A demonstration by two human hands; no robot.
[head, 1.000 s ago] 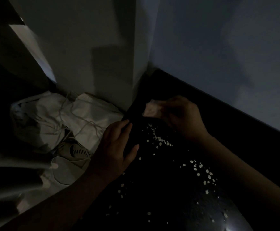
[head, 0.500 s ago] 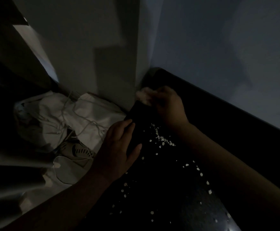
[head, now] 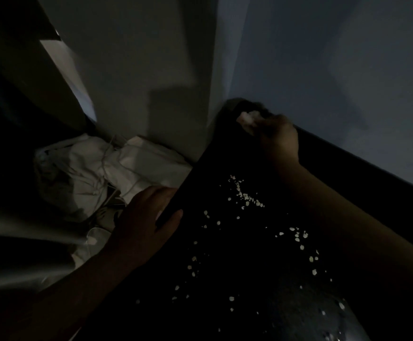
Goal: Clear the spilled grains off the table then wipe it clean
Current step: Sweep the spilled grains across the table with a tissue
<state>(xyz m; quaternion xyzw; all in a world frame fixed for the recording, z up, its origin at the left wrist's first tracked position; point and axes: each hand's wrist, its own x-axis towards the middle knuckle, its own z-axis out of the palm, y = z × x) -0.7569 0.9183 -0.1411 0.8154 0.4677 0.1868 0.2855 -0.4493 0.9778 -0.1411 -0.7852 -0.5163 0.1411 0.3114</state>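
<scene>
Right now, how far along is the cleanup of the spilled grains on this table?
Early on. Done: little; only the far corner looks bare. In hand: the right hand grips a pale cloth there; the left hand rests at the table edge. Left: grains lie scattered over the top, so clearing and wiping remain.

Head-worn view, close, steeply down onto a corner of the table (head: pixel 244 262).

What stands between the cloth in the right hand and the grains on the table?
Nothing visible. Only bare table lies between the cloth and the nearest grains; the left hand rests at the left edge, aside.
</scene>
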